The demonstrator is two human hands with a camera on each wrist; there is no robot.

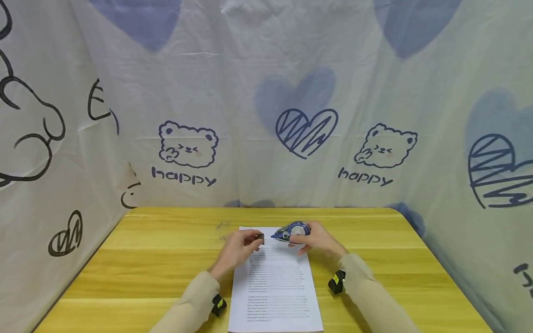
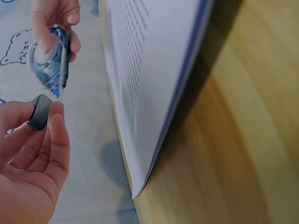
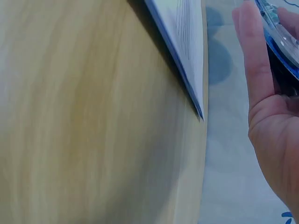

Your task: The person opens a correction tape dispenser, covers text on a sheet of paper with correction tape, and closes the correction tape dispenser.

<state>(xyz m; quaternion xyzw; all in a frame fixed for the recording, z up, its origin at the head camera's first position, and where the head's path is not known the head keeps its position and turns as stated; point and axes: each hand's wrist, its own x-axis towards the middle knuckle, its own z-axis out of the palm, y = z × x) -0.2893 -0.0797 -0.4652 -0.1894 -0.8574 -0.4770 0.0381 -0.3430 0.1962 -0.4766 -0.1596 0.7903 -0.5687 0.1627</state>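
Note:
A blue, see-through correction tape [image 1: 297,228] is gripped in my right hand [image 1: 319,241], its narrow tip pointing left. My left hand [image 1: 237,250] pinches a small dark cap [image 2: 40,112] between thumb and fingers. The cap sits just left of the tape's tip, with a small gap between them in the head view. Both hands hover over the upper part of a stack of printed paper [image 1: 278,282]. At the right edge of the right wrist view, the correction tape [image 3: 283,42] shows only in part beside my fingers.
The paper lies on a yellow wood-grain table [image 1: 166,259], towards its front middle. A pale cloth [image 1: 250,185] with hearts and bears hangs behind the table and along both sides. Each wrist wears a black band with a small camera block [image 1: 219,305].

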